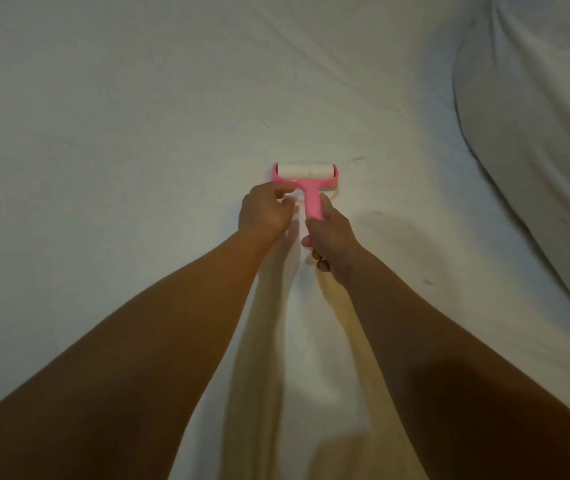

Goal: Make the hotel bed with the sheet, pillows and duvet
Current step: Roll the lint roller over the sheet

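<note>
Evidently sheet-cleaning: right hand [328,237] grips the lint roller [306,176] by its handle, left hand [265,211] seemingly pinches its frame; next, even strokes over sheet [138,133] beyond the fingers

A lint roller [306,183] lies on the sheet [120,133], its roll at the far end and its handle toward the person. The right hand [332,240] grips the handle from the near side. The left hand [266,213] sits just left of the handle, its fingers [285,194] curled on the frame. A mound of bedding [536,133] lies well to the right.
</note>
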The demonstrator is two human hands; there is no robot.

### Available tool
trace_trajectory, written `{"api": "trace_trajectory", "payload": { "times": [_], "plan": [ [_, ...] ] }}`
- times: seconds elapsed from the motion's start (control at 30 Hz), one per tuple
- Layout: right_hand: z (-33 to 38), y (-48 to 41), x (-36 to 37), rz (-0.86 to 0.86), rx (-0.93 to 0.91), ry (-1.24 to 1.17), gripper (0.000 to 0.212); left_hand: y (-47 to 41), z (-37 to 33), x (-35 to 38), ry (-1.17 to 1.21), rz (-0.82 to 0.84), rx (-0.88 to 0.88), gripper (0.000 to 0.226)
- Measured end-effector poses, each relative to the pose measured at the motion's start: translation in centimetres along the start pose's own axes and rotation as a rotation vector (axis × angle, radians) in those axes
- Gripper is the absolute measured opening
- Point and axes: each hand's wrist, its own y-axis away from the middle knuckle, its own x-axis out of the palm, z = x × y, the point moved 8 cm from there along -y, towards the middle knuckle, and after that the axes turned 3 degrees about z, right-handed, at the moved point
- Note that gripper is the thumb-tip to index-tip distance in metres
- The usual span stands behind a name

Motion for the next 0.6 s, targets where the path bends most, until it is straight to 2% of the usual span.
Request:
{"api": "trace_trajectory", "payload": {
  "times": [0.1,0.2,0.37,0.5,0.6],
  "plan": [
    [0.0,-1.4,0.1,-0.024,0.014,0.026,0.056,-1.5,1.0,-1.4,-0.335,-0.126,0.036,0.044],
    [0.1,-2.6,0.5,-0.048,-0.001,0.035,0.057,-2.0,2.5,-0.5,-0.598,-0.059,-0.01,0.067],
    [0.5,-4.6,0.8,-0.069,-0.028,0.016,0.057,-3.5,2.9,1.3,-0.677,0.006,-0.081,0.1],
    [1.7,-6.6,-0.1,-0.076,-0.06,0.015,0.056,-5.5,3.2,0.5,-0.716,0.05,-0.181,0.136],
    [2.5,-8.1,-0.1,-0.076,-0.067,0.014,0.054,-6.5,3.8,0.5,-0.727,0.026,-0.242,0.149]
  ]
}}
